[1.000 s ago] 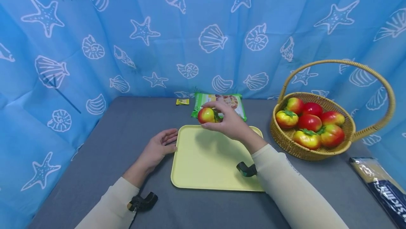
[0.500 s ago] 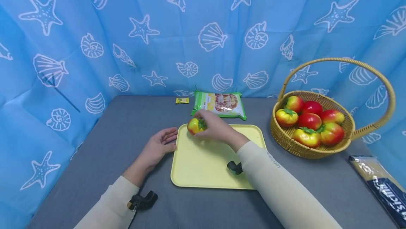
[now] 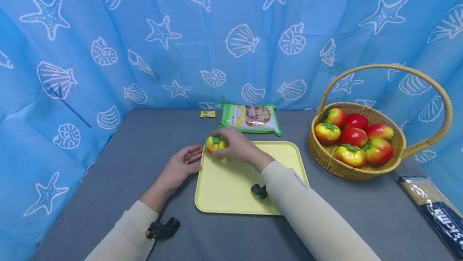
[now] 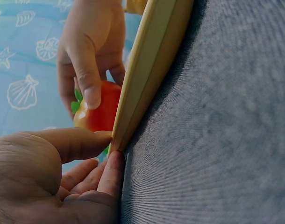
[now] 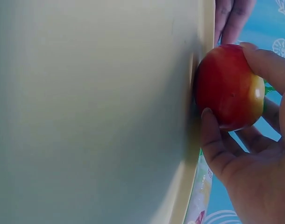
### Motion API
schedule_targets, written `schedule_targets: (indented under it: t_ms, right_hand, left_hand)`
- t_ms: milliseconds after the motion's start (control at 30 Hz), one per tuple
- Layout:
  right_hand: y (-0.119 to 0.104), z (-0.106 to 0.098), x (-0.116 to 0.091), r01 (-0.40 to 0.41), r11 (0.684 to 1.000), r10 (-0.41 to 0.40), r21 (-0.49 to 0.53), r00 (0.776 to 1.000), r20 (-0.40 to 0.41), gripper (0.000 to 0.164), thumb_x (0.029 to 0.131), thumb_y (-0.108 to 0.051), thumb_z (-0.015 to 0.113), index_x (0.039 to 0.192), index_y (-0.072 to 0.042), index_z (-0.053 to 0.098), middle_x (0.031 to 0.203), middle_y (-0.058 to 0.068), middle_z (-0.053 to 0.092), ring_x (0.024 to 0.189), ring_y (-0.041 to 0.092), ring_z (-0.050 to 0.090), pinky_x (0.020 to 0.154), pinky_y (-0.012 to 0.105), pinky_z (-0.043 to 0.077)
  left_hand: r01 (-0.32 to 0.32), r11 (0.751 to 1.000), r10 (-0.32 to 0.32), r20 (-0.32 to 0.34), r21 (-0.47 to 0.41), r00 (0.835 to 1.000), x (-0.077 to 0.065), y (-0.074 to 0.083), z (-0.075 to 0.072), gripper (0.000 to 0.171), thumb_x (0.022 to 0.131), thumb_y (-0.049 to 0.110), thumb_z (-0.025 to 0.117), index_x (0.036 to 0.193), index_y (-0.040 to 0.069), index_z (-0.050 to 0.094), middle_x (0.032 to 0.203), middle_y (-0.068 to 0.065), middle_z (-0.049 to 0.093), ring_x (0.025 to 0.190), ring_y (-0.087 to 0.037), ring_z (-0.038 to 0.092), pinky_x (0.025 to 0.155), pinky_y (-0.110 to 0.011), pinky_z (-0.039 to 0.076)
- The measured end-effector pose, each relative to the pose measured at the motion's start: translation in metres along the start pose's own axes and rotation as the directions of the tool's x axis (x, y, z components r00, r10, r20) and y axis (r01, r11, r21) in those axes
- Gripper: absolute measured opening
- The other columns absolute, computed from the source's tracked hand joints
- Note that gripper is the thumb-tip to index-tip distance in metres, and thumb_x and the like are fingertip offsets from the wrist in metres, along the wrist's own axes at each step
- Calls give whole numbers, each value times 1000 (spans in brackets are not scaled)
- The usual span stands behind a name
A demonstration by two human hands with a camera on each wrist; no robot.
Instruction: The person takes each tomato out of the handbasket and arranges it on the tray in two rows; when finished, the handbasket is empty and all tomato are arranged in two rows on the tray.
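Observation:
My right hand point(image 3: 235, 146) grips a red-and-yellow tomato point(image 3: 214, 143) with a green leafy top at the far left corner of a pale yellow tray point(image 3: 249, 188). In the right wrist view the tomato point(image 5: 229, 88) sits between thumb and fingers, close against the tray's rim; whether it bears on the tray cannot be told. My left hand point(image 3: 181, 168) lies on the table along the tray's left edge. In the left wrist view its thumb and a fingertip touch the rim point(image 4: 138, 79), fingers mostly straight.
A wicker basket point(image 3: 325, 162) with a tall handle holds several red and yellow fruits at the right. Behind the tray lie a green-edged food packet point(image 3: 249, 118) and a small yellow wrapped sweet point(image 3: 207, 114). A dark-labelled packet point(image 3: 434, 208) lies at the right edge.
My right hand has carried the tomato leftward and down from above the tray's back edge to its far left corner. My left hand has stayed at the tray's left edge.

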State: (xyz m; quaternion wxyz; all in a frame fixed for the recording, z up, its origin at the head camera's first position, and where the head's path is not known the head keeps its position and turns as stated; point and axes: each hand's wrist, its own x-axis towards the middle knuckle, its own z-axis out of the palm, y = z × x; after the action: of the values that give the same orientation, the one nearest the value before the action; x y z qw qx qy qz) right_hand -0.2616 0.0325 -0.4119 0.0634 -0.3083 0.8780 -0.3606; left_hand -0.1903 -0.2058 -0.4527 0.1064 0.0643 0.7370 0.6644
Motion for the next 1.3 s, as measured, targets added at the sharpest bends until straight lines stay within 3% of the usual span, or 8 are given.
schedule_targets:
  t_ms: [400, 567, 833, 1033, 1300]
  right_hand:
    - [0, 5, 3, -5, 1000, 5, 24, 1000, -4, 58, 93, -21, 90, 143, -6, 67, 135, 10, 64, 122, 25, 58, 103, 38, 52]
    - [2, 3, 1, -9, 1000, 9, 30, 1000, 0, 63, 95, -27, 88, 148, -6, 63, 141, 11, 61, 128, 26, 57, 108, 40, 49]
    - [9, -12, -12, -17, 984, 23, 179, 999, -27, 67, 103, -39, 77, 156, -5, 55, 156, 15, 54, 139, 35, 55, 115, 50, 46]
    - [9, -26, -28, -20, 940, 46, 341, 997, -67, 63, 112, -50, 58, 158, -7, 52, 155, 16, 55, 133, 39, 59, 105, 55, 53]
    - [11, -43, -53, 26, 828, 34, 560, 995, -96, 67, 118, -50, 31, 161, -1, 44, 154, 29, 51, 138, 54, 52, 100, 60, 54]
  left_hand:
    - [7, 1000, -7, 0, 2, 1000, 0, 1, 0, 75, 97, -12, 67, 164, -10, 33, 167, -28, 39, 153, -41, 41, 114, -38, 48]
    - [23, 1000, -23, -11, 5, 1000, 1, 0, 1, 76, 97, -12, 68, 164, -8, 35, 166, -25, 42, 151, -39, 43, 112, -36, 50]
    - [25, 1000, -24, -32, 5, 999, 0, 0, 2, 75, 95, -12, 70, 163, -7, 38, 165, -23, 45, 150, -36, 46, 110, -35, 51]
    - [37, 999, -36, -46, 21, 998, 0, 1, 3, 75, 95, -11, 71, 163, -6, 40, 165, -22, 46, 149, -35, 47, 110, -33, 51]
    - [27, 999, -25, -57, 37, 998, 1, -2, 3, 74, 95, -12, 70, 162, -6, 41, 164, -23, 47, 149, -36, 48, 111, -36, 50]
